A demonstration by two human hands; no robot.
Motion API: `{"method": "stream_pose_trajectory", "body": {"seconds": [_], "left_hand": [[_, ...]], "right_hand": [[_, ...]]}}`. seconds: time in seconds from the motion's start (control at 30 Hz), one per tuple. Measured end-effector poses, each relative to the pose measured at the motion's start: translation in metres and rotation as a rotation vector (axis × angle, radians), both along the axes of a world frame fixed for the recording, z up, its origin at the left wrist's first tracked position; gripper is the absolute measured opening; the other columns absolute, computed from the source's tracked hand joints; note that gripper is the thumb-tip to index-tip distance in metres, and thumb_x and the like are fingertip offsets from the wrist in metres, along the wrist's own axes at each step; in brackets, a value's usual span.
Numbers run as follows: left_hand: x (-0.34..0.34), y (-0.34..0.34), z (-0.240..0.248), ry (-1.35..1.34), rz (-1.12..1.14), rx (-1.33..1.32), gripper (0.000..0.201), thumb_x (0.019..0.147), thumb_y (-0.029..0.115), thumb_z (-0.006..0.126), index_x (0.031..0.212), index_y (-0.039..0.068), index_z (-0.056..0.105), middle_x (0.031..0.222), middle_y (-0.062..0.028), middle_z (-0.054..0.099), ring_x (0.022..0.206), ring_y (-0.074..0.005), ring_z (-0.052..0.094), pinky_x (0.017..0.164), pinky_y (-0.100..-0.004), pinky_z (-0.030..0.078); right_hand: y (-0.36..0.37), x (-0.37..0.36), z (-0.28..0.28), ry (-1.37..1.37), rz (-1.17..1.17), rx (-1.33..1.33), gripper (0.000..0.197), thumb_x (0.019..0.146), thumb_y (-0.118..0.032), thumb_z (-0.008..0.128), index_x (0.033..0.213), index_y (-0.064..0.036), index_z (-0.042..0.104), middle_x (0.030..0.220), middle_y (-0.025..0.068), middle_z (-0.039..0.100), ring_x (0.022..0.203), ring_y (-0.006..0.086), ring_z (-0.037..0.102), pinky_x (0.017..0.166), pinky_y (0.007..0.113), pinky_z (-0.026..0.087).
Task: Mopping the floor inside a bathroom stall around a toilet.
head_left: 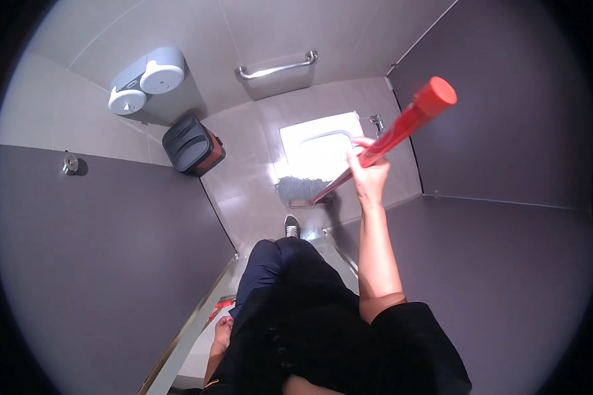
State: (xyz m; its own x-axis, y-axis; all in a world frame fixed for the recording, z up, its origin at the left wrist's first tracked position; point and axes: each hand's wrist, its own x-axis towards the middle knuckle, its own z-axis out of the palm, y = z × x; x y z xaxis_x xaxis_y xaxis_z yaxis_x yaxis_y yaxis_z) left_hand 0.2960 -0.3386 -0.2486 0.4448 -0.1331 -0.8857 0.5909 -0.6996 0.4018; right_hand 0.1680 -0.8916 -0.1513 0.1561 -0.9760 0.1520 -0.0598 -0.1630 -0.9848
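Right fingers [355, 160] grip red handle [396, 135] of grey mop [302, 189]

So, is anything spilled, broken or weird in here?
Nothing stands out. The bin stands near the paper holder, and the right hand holds the mop by its red handle. Glare washes out the white floor toilet, so I can't tell about that.

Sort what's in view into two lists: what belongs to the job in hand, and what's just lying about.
In use: red-handled mop, gripped in the right hand; its grey head; probably the white floor fixture beside it.

Apparently just there: lidded bin; white dispenser; metal grab bar; red item near left hand, purpose unclear.
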Motion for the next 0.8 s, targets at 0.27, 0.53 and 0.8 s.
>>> {"method": "stream_pose_trajectory", "body": {"seconds": [0.27,0.53,0.8], "left_hand": [[0.022,0.019,-0.045,-0.021,-0.142,-0.038,0.012,0.084,0.007,0.047,0.085,0.006,0.059,0.077,0.0016,0.057,0.069,-0.0079,0.052,0.064,-0.0219,0.043],[0.069,-0.012,-0.053,0.097,-0.161,-0.168,0.007,0.085,0.008,0.051,0.082,0.006,0.058,0.073,0.0026,0.056,0.066,-0.0072,0.051,0.061,-0.021,0.043],[0.13,-0.091,-0.037,0.118,-0.108,-0.105,0.008,0.085,0.009,0.051,0.083,0.005,0.057,0.071,0.002,0.055,0.063,-0.0072,0.049,0.058,-0.0222,0.042]], "right_hand": [[-0.033,-0.028,0.133,-0.332,-0.355,-0.074,0.01,0.076,-0.004,0.053,0.085,0.0007,0.055,0.055,-0.0016,0.04,0.045,0.006,0.034,0.042,0.02,0.026],[-0.032,-0.037,0.249,-0.511,-0.236,-0.357,0.012,0.075,0.0,0.044,0.084,0.0034,0.052,0.048,0.0001,0.033,0.042,0.0075,0.029,0.039,0.021,0.028],[-0.055,0.0,0.23,-0.416,-0.221,-0.198,0.01,0.074,0.0,0.044,0.075,0.0017,0.053,0.049,-0.0007,0.034,0.041,0.0082,0.031,0.04,0.022,0.029]]}}
